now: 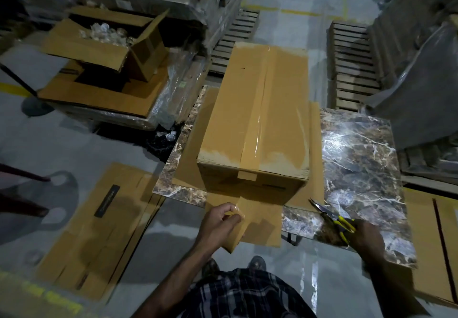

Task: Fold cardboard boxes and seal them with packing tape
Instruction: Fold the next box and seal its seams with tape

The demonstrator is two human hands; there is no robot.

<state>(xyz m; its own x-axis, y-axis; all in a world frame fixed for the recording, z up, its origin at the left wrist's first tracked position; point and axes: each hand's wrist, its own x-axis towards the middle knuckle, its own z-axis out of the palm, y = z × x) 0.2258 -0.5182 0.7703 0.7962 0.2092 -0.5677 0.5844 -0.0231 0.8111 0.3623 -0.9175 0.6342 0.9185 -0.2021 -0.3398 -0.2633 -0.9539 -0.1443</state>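
A long, rectangular cardboard box (235, 109) lies closed on a glossy, marble-patterned table (359, 149), its length running near to far. It rests on a flat cardboard sheet (190, 159) that overhangs the table's near edge. Shiny brown packing tape (257, 119) runs along the box's centre seam, with its near end folded down over the front face. The left hand (219, 222) pinches a loose tape strip (246, 208) just near the box, above the overhanging sheet. The right hand (366, 239) grips yellow-handled scissors (333, 216), whose parted metal blades point toward the box's near right corner. Flattened cartons (99, 226) lie on the smooth grey floor at left. An open carton (99, 45) holding crumpled clear plastic sits at far left, and slatted wooden pallets (354, 69) stand far right.
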